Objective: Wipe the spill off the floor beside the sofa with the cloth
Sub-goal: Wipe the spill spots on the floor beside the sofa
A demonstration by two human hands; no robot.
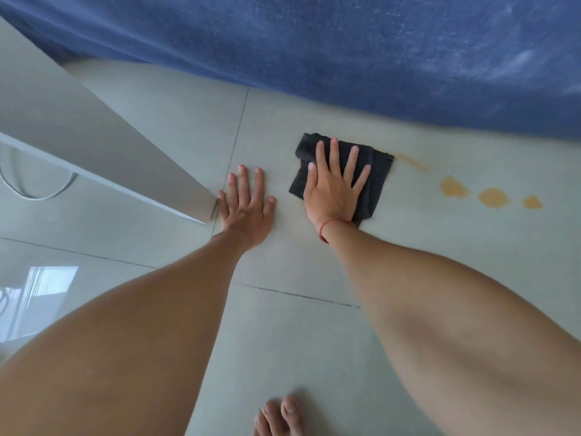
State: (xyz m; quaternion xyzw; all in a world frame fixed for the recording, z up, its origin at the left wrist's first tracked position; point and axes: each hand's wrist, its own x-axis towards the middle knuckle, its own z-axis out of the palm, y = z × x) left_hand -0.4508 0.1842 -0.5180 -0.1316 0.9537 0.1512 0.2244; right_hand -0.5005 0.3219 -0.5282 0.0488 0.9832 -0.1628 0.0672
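A folded black cloth (pixel 377 180) lies flat on the pale tiled floor (pixel 283 325), just in front of the blue sofa (pixel 345 51). My right hand (pixel 333 187) presses down on the cloth with fingers spread. The spill shows as an orange-yellow streak (pixel 412 162) at the cloth's right edge and three orange-yellow blots (pixel 493 198) farther right on the tile. My left hand (pixel 245 206) rests flat on the bare floor to the left of the cloth, fingers apart, holding nothing.
A white slanted panel of furniture (pixel 94 146) reaches down to the floor at the left, its corner beside my left hand. A grey cable (pixel 37 193) loops under it. Bare toes (pixel 279 416) show at the bottom edge.
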